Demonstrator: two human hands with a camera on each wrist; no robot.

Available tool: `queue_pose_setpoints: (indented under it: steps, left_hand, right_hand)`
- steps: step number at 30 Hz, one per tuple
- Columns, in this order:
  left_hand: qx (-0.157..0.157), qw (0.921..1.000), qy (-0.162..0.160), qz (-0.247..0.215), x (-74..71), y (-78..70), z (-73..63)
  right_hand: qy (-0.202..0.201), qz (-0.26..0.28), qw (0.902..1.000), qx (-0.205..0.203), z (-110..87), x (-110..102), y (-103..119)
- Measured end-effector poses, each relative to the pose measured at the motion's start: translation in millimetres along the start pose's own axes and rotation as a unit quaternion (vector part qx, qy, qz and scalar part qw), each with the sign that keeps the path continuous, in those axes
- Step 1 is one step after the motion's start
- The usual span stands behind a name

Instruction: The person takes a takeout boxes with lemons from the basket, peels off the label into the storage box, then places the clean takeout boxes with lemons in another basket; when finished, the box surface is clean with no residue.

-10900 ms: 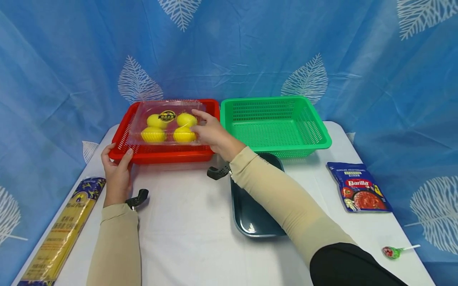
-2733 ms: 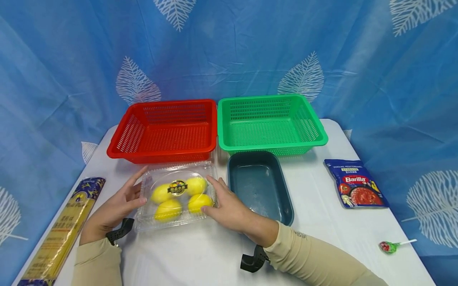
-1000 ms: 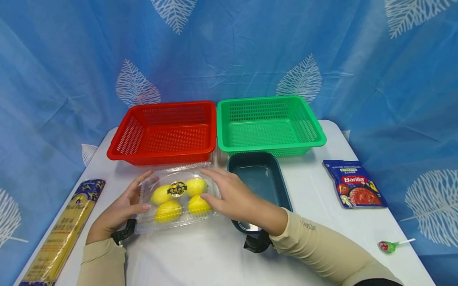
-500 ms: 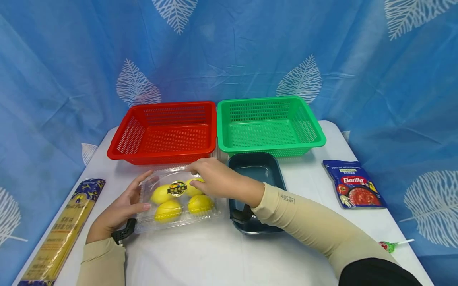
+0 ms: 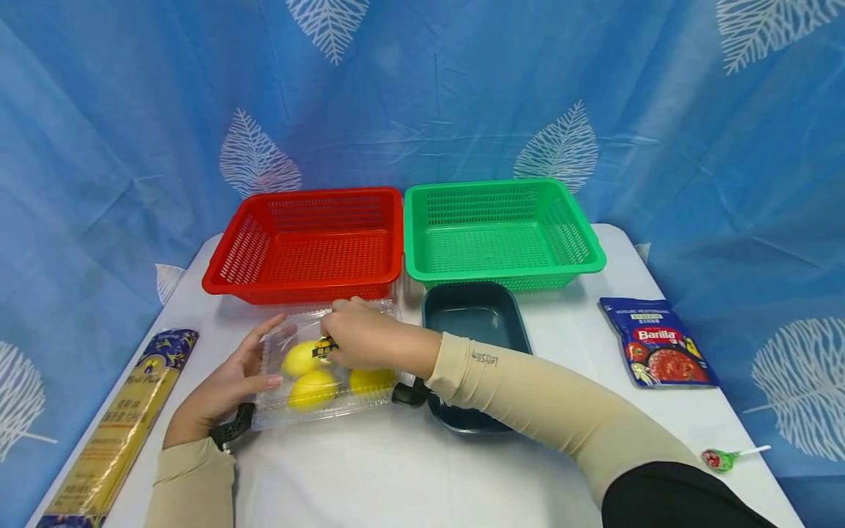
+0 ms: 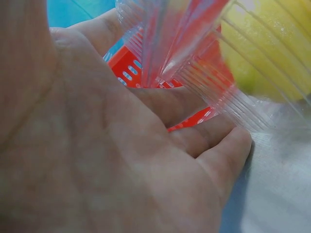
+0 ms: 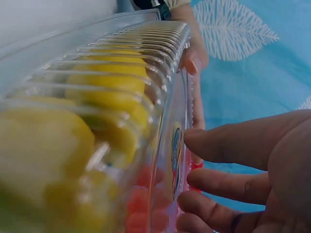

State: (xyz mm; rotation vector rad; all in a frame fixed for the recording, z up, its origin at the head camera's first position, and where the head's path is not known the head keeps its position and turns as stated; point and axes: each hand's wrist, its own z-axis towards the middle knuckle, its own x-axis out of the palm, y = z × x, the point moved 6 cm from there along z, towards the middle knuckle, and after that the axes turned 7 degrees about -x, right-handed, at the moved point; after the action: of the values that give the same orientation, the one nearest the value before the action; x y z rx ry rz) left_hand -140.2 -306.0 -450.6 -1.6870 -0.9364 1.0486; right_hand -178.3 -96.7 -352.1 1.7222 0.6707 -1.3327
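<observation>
A clear plastic box of lemons, with a dark round label on its lid, lies on the white table in front of the baskets. My left hand holds the box's left side, thumb on top and fingers around the edge; the left wrist view shows those fingers against the ribbed plastic. Over the lid, my right hand partly covers the label and the right-hand lemons. Its fairly straight fingertips touch the lid at the label in the right wrist view.
A red basket and a green basket stand side by side at the back. A dark tray sits right of the box, under my right forearm. Spaghetti lies left; a Barilla pouch and lollipop lie right.
The box, first over the red basket, now lies on the table in front of it. In the last second my right hand moved left from the box's right side onto the label; my left stayed.
</observation>
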Motion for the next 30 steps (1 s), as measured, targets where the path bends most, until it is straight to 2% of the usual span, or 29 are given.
queue_pose_setpoints:
  steps: [7, 15, 21, 25, 30]
  left_hand:
    - [-0.004, 1.0000, -0.001, 0.001, 1.8, -1.0, -1.5]
    - [-0.011, 0.9999, -0.002, 0.000, 0.9, -0.5, -1.4]
    - [-0.012, 0.9999, -0.003, -0.007, 2.1, -2.9, -1.4]
    - [-0.011, 0.9999, -0.003, -0.005, 1.9, -3.0, -1.4]
    - [-0.009, 0.9999, -0.002, -0.006, 1.8, -3.3, -0.9]
  right_hand:
    - [0.001, -0.039, 0.9992, 0.013, 5.1, 1.2, 1.1]
    - [-0.002, -0.037, 0.9985, 0.039, 9.0, 2.6, -1.5]
    - [-0.005, -0.033, 0.9985, 0.044, 9.8, 2.7, -2.2]
    - [-0.019, -0.022, 0.9988, 0.039, 8.9, 1.9, -1.7]
    - [-0.056, 0.003, 0.9979, 0.032, 6.7, 0.5, -0.3]
